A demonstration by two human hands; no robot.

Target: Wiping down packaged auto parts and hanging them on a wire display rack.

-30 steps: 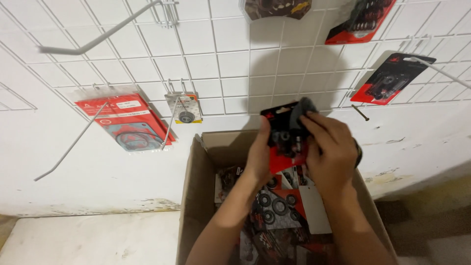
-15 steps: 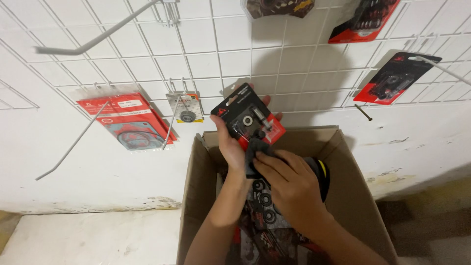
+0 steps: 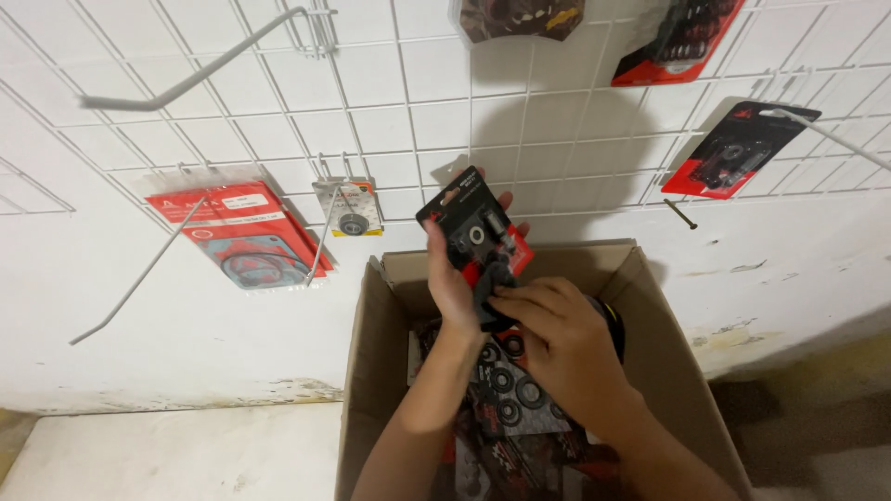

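I see left hand (image 3: 455, 278) fingers clamped on blister pack (image 3: 473, 227), right hand (image 3: 557, 339) fingers pinching its bottom edge; cardboard box (image 3: 371, 371) rim at 6 o'clock, free wall grid (image 3: 427, 121) at 12

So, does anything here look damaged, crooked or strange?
A little. The long empty hook at top left juts at a slant, and the wall beside the cardboard box is stained and flaking. The black-and-red packet in the left hand looks intact; the right hand touches its lower end.

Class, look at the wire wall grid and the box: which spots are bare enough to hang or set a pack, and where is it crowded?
Bare: the grid between the long hook and the top packs; the pale ledge left of the cardboard box. Crowded: inside the box, with packs and both hands.
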